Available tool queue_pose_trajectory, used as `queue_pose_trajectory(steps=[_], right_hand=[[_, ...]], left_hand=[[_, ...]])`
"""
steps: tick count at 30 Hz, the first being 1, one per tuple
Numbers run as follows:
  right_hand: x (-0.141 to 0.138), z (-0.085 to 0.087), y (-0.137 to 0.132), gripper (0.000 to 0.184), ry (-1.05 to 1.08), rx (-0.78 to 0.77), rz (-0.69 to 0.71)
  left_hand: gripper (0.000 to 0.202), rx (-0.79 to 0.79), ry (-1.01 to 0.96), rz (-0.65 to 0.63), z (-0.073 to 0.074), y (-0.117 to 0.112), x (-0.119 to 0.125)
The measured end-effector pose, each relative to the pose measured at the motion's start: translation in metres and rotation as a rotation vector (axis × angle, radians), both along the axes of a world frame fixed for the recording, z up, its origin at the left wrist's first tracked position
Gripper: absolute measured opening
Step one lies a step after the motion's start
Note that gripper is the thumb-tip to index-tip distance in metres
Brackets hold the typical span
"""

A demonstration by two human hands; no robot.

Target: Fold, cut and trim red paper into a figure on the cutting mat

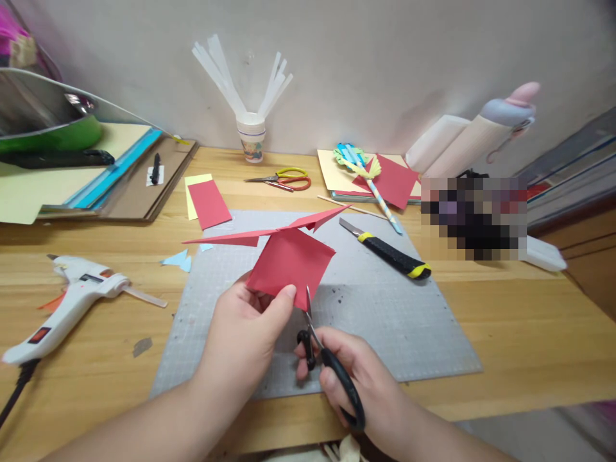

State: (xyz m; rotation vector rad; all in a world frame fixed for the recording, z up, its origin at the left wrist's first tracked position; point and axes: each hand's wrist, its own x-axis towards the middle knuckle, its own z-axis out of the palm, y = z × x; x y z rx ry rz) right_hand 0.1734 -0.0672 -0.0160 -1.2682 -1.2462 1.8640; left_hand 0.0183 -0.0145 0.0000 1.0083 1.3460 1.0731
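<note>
My left hand (250, 327) pinches a folded red paper piece (289, 256) above the grey cutting mat (385, 308); the paper has two long pointed strips spreading left and right at its top. My right hand (356, 378) grips black-handled scissors (327, 366), fingers through the loops. The blades point up and bite into the paper's lower edge, right beside my left thumb.
A white glue gun (67, 295) lies at left, a black-and-yellow utility knife (389, 253) on the mat's right. Yellow-and-red scissors (283, 179), red and yellow paper (206, 202), a paper cup with strips (251, 138), stacked card (86, 173) and a paper craft (370, 173) sit behind.
</note>
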Motion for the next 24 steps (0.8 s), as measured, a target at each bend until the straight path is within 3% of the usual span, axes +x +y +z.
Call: queue_pose_trajectory(steps=[7, 14, 24], right_hand=[[-0.0016, -0.0054, -0.0019, 0.060, -0.003, 0.009, -0.034], [-0.0059, 0.0021, 0.0020, 0.073, -0.053, -0.088, -0.070], [-0.0049, 0.0017, 0.0007, 0.052, -0.026, -0.112, -0.130]], left_hand=[[0.016, 0.000, 0.009, -0.023, 0.0037, -0.0007, -0.0011], [0.017, 0.008, 0.003, -0.001, 0.0037, 0.0017, 0.0001], [0.015, 0.008, -0.009, 0.023, 0.0042, 0.0032, 0.0014]])
